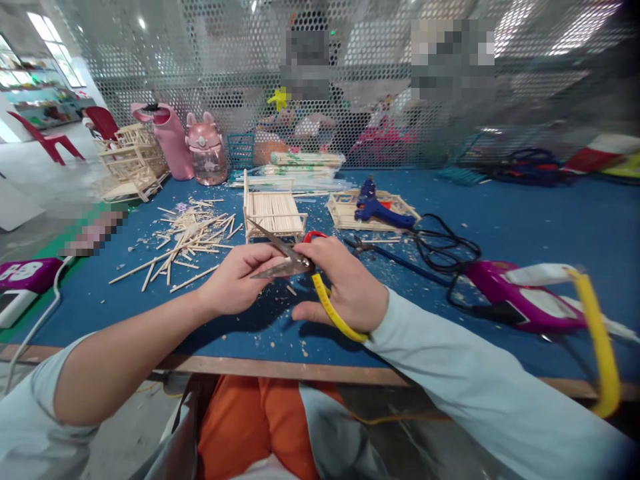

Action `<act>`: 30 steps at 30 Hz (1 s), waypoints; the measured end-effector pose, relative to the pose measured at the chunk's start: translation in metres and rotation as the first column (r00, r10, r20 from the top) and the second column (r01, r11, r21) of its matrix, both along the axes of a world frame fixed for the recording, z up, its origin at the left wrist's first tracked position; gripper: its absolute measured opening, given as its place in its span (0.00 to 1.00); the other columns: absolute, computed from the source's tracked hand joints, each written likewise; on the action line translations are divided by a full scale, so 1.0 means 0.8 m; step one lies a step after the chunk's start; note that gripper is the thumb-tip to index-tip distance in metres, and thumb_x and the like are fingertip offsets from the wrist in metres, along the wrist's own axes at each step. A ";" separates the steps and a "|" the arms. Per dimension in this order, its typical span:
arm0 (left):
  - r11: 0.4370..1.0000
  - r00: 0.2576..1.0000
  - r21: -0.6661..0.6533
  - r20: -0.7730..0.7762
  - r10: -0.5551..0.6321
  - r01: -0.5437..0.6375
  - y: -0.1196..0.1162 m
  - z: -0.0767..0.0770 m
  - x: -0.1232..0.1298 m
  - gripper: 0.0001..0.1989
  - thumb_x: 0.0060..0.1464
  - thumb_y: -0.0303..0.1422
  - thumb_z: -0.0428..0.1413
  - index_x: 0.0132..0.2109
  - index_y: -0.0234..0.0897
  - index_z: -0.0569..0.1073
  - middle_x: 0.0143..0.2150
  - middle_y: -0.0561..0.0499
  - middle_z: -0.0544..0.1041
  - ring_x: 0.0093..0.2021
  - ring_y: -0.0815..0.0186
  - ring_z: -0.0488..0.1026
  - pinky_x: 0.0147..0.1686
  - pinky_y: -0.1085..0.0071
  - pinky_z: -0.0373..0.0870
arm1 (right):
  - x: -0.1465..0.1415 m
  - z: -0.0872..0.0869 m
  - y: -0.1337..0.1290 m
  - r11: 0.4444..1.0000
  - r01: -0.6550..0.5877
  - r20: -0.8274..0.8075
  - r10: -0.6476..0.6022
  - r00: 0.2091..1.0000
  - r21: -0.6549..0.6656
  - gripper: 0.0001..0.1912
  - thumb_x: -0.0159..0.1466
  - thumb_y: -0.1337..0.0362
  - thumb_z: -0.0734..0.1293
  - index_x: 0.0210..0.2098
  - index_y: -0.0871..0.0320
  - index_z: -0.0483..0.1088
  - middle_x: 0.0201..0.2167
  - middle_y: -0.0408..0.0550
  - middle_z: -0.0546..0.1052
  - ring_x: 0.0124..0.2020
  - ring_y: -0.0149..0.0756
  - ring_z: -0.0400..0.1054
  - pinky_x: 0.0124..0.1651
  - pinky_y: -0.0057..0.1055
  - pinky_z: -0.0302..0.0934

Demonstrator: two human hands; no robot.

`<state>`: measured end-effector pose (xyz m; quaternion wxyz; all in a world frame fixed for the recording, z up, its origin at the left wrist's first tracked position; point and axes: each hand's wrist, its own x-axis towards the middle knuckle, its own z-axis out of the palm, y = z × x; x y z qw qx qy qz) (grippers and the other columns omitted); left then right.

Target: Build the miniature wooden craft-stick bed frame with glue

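My right hand (345, 280) grips a pair of scissors (283, 253), its thumb and fingers at the handles. One handle is red and the other is yellow, with markings along it. The blades stand apart and point left, one above and one below the fingertips of my left hand (240, 277). Those left fingers are pressed together in a pinch, and what they hold cannot be made out. Just behind the hands stands a small bed-shaped frame (273, 210) built of thin wooden sticks. A pile of loose sticks (187, 237) lies to the left.
A blue hot glue gun (383, 212) rests on a stick-built tray (343, 212). Blue-handled pliers (400, 260), a black cord and a purple power strip (525, 293) lie right. Pink bottles (173, 143), bagged sticks (300, 167) and a mesh screen (200, 60) stand behind.
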<state>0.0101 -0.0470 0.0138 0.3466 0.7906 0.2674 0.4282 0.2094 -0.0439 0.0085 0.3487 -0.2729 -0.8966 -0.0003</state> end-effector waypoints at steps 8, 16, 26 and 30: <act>0.996 0.998 0.057 -0.014 0.065 -0.064 -0.008 0.003 0.006 0.11 0.57 0.30 0.49 0.28 0.33 0.71 0.27 0.50 0.76 0.30 0.69 0.71 0.32 0.75 0.66 | -0.004 -0.001 -0.005 1.000 0.021 -0.027 -0.021 0.999 -0.021 0.33 0.56 0.37 0.58 0.40 0.61 0.67 0.29 0.51 0.72 0.30 0.39 0.66 0.34 0.34 0.62; 0.998 0.999 0.015 0.007 0.053 -0.054 -0.003 -0.003 0.006 0.11 0.57 0.31 0.49 0.29 0.33 0.72 0.28 0.49 0.76 0.31 0.68 0.72 0.34 0.74 0.67 | 0.000 -0.004 -0.003 0.998 0.070 0.003 -0.070 0.998 0.011 0.31 0.58 0.40 0.59 0.41 0.64 0.68 0.30 0.55 0.74 0.31 0.40 0.67 0.34 0.33 0.63; 0.978 0.975 -0.066 -0.117 0.191 -0.200 0.007 -0.002 0.007 0.13 0.57 0.36 0.50 0.31 0.33 0.74 0.26 0.51 0.74 0.29 0.68 0.69 0.31 0.73 0.65 | -0.002 -0.003 0.000 0.987 0.148 -0.143 -0.154 0.978 -0.056 0.23 0.59 0.47 0.63 0.40 0.62 0.68 0.28 0.47 0.74 0.26 0.32 0.65 0.30 0.27 0.60; 0.949 0.861 0.178 -0.402 0.310 -0.259 0.023 -0.011 0.012 0.09 0.56 0.31 0.53 0.35 0.34 0.78 0.31 0.47 0.77 0.32 0.66 0.71 0.35 0.70 0.66 | 0.003 0.005 0.008 0.964 0.235 -0.330 -0.264 0.906 -0.126 0.20 0.58 0.49 0.65 0.37 0.61 0.68 0.23 0.41 0.68 0.20 0.27 0.58 0.24 0.26 0.55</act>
